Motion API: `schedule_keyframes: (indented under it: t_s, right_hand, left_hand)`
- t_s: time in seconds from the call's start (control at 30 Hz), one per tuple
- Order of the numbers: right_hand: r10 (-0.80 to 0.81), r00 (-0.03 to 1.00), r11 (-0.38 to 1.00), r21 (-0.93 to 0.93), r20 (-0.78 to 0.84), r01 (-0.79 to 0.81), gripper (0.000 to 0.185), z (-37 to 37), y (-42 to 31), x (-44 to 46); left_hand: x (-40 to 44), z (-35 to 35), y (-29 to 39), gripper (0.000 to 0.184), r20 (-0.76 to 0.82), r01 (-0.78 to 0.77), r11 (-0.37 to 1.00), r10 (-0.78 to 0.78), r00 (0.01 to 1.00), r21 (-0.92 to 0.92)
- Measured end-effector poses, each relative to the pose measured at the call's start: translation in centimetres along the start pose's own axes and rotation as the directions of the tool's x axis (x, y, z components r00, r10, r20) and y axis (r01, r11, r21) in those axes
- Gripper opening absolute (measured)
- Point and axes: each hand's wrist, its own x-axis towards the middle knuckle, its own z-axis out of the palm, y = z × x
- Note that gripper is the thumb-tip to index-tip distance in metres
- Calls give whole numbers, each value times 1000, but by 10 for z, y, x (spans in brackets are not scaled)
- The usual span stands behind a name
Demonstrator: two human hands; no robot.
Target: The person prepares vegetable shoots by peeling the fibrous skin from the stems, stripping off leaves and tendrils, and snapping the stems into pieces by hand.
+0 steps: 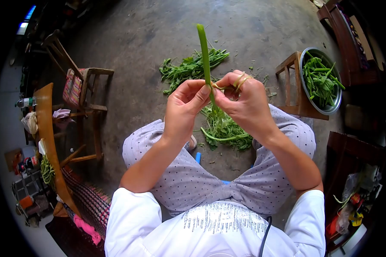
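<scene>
A long green leaf stalk stands nearly upright in front of me, its cut end at the top. My left hand pinches it between thumb and fingers partway down. Close on the other side, my right hand is closed with thumb and fingertips against the same stalk. Thin pale strands loop around the right fingers, and a short strip runs between the two hands. The stalk's lower end drops behind my right hand toward a heap of green trimmings on the floor between my feet.
A pile of leafy stalks lies ahead on the concrete floor. At right, a metal basin of green pieces rests on a wooden stool. A wooden chair and a table edge stand at left.
</scene>
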Motion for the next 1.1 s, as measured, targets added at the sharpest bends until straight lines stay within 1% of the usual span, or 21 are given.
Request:
schedule_keyframes:
  t_s: [0.03,0.13,0.17,0.2,0.23,0.3,0.4,0.47,0.5,0.53,0.57,0.6,0.67,0.7,0.77,0.8,0.87,0.93,1.0,1.03,1.1]
  right_hand:
    - [-19,1000,998,-60,-4,19,11,0,0,0]
    - [-73,997,979,-192,-27,67,13,2,2,0]
    - [-108,993,960,-265,-39,94,15,4,4,-1]
    - [-108,993,960,-265,-41,93,15,5,6,-1]
    - [-129,990,954,-279,-49,111,16,6,7,0]
    - [-153,986,947,-294,-59,130,17,8,11,0]
    - [-91,991,979,-191,-97,71,16,10,13,1]
    - [17,996,996,-86,-82,-24,15,9,12,1]
    - [16,996,996,-86,-84,-23,15,8,13,1]
    - [99,993,995,11,-64,-98,13,7,15,2]
    - [179,983,979,106,-35,-174,11,5,17,4]
    - [178,983,979,106,-36,-173,11,2,19,6]
    - [311,947,855,412,82,-316,11,-7,25,11]
    - [307,948,855,412,84,-314,11,-12,28,14]
    - [315,934,588,738,169,-332,12,-22,33,16]
    - [236,951,515,805,198,-295,15,-33,32,16]
    - [171,977,415,889,130,-192,20,-57,48,25]
    - [-26,1000,354,935,-13,21,22,-90,49,31]
    - [5,1000,188,982,-7,5,22,-134,35,36]
    - [84,991,237,968,-102,80,21,-153,37,35]
    - [52,990,248,962,-130,114,19,-163,33,31]
  left_hand:
    - [0,1,0,19,3,0,1000,0,1000,1]
    - [-2,5,-3,20,-45,-31,989,38,998,147]
    - [-3,7,-5,21,-46,-110,952,128,991,284]
    - [-3,8,-7,21,-35,-183,891,217,976,415]
    - [-3,9,-8,21,-33,-184,891,217,976,415]
    - [-2,9,-11,22,-21,-244,800,304,952,548]
    - [1,6,-11,22,6,-273,747,339,941,606]
    - [2,6,-10,22,16,-271,747,329,944,607]
    - [3,5,-9,22,23,-266,748,318,948,609]
    - [4,4,-9,22,25,-268,747,319,947,609]
    - [5,2,-8,22,0,-218,805,262,965,551]
    - [6,0,-8,22,-21,-165,856,201,979,490]
    - [11,-6,-5,23,-66,-79,944,105,992,321]
    - [13,-9,-4,24,-84,-39,971,61,995,237]
    - [15,-15,1,24,-99,-16,977,38,994,214]
    - [15,-18,2,24,-111,11,982,10,994,189]
    - [16,-23,6,24,-95,11,981,7,995,192]
    - [16,-26,7,24,-79,13,981,2,997,193]
    - [15,-28,7,24,-61,23,992,-16,998,123]
    - [15,-28,8,24,-65,22,992,-14,998,121]
    - [15,-28,10,23,-42,26,992,-21,999,121]
